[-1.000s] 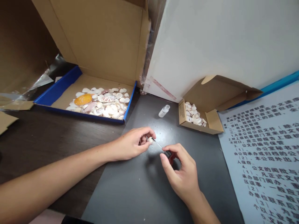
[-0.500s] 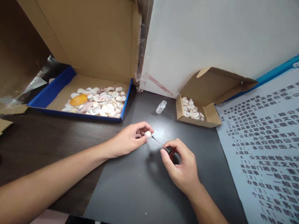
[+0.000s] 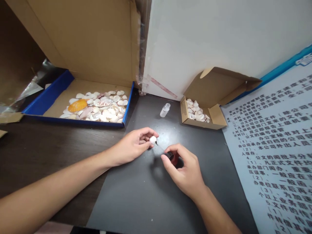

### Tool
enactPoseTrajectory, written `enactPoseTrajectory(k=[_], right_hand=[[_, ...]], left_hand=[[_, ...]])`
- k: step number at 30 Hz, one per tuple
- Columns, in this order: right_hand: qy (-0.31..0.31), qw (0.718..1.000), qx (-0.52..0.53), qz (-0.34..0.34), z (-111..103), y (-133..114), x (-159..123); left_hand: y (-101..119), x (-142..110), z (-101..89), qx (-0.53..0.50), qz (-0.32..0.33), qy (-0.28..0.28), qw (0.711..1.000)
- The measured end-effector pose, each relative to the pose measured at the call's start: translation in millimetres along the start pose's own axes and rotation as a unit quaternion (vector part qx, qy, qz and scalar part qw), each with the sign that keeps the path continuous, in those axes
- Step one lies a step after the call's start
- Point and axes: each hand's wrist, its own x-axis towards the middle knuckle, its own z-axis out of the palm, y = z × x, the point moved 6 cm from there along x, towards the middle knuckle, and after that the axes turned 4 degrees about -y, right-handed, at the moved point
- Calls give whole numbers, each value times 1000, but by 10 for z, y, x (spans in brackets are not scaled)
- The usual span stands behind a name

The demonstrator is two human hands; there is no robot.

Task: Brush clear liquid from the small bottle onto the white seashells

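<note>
At the centre of the frame, the fingers of the left hand [image 3: 136, 144] pinch a white shell [image 3: 153, 140]; those of the right hand [image 3: 184, 167] grip a brush [image 3: 168, 155] by its black end, dark tip at the shell's edge. Brushing the shell seems the step in hand; the next stroke likely calls for 2 steady hands. An uncapped vial [image 3: 165, 111] stands above them on the tabletop [image 3: 136, 208].

the held shell [image 3: 152, 140] is white, the brush cap [image 3: 169, 155] black, the brush tip [image 3: 157, 142] dark. the small bottle [image 3: 165, 111] is clear with a pale label. beside the whitish shells [image 3: 110, 114], one large shell [image 3: 77, 105] is orange, another streaked reddish-brown. the box walls [image 3: 52, 92] are blue, the mat [image 3: 136, 198] dark grey, the surface [image 3: 56, 143] dark brown, the sheet [image 3: 275, 156] pale blue, printed black.
</note>
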Motion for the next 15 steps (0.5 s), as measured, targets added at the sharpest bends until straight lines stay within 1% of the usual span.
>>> enactPoseTrajectory(k=[5,9,13,15], right_hand=[[24,1000,4,0,-37,-8,4],[21,1000,3,9,-40,1,0],[33,999,9,2,-49,-1,4],[23,1000,7,2,-33,2,10]], left_hand=[[50,-13,1,29,17,8,999],[80,-21,11,34,19,9,999],[74,-18,17,26,18,7,999],[65,-16,22,24,22,5,999]])
